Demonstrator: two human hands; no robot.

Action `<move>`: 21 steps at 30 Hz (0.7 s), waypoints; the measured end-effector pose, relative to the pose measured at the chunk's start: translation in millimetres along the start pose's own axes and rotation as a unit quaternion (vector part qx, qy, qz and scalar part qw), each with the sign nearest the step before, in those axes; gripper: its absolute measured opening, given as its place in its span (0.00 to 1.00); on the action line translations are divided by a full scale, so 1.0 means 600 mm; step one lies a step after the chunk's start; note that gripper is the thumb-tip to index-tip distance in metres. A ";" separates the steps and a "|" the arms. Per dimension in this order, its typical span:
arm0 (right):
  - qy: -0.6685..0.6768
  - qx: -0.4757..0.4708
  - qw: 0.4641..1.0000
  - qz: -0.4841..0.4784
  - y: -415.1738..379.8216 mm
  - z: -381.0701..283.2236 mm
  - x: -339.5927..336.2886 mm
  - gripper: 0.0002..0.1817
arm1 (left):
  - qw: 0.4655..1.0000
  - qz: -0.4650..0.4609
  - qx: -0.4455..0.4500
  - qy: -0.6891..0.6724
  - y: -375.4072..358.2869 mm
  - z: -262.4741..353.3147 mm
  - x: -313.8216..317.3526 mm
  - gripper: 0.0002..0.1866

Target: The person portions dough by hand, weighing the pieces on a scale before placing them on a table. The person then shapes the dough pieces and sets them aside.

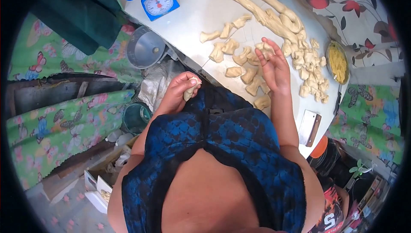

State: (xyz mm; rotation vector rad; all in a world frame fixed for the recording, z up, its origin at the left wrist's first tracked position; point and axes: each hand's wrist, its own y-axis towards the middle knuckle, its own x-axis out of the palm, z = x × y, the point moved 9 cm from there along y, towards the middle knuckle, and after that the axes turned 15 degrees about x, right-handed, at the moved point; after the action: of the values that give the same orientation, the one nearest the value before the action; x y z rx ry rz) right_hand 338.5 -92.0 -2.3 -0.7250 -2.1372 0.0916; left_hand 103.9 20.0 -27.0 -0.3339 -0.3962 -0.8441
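My left hand (pixel 182 89) is closed around a small dough piece (pixel 189 91), held close to my body by the table's near edge. Over the table, my right hand (pixel 276 68) curls its thumb and fingers around another pale dough piece (pixel 266 51). Several cut dough pieces (pixel 248 76) lie scattered between and beyond my hands. To the right is a heap of smaller dough lumps (pixel 314 79). Long thick dough ropes (pixel 252 8) stretch across the far part of the white table (pixel 188 23).
A blue kitchen scale (pixel 158 2) stands at the far left. On the right are a bowl of yellow crumbly filling (pixel 338 64), a dark-handled knife (pixel 338 101) and a dough cutter (pixel 310 128). A grey basin (pixel 145 48) and a green bucket (pixel 136 116) sit left of the table.
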 end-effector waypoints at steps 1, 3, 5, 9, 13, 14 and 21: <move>-0.009 -0.007 0.999 -0.038 -0.001 -0.004 0.006 0.17 | 1.000 0.003 0.002 0.000 -0.002 0.000 0.001 0.06; -0.078 -0.052 0.995 -0.012 0.001 -0.012 -0.011 0.17 | 1.000 0.019 0.003 -0.004 -0.004 0.001 -0.001 0.06; -0.238 -0.100 0.965 0.046 0.004 -0.025 -0.037 0.16 | 1.000 0.025 0.004 -0.006 -0.005 0.000 0.000 0.06; -0.222 -0.115 0.966 0.073 -0.018 -0.067 -0.002 0.13 | 0.999 0.031 0.008 0.002 -0.004 -0.001 0.002 0.06; -0.385 -0.344 0.824 0.233 -0.084 -0.191 -0.025 0.18 | 0.999 0.024 0.008 -0.027 0.000 -0.005 0.009 0.06; -0.373 -0.416 0.801 0.215 -0.099 -0.222 -0.041 0.23 | 0.999 0.025 0.006 -0.024 0.000 -0.005 0.010 0.06; -0.262 -0.542 0.686 0.408 -0.205 -0.305 -0.134 0.13 | 0.998 0.046 0.013 -0.038 0.000 -0.001 0.012 0.08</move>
State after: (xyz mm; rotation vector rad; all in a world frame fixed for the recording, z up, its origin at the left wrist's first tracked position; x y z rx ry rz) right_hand 456.3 -270.4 94.5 -2.5928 -2.0230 -0.6332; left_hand 108.2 15.1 -24.4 -0.3587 -0.4579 -0.7379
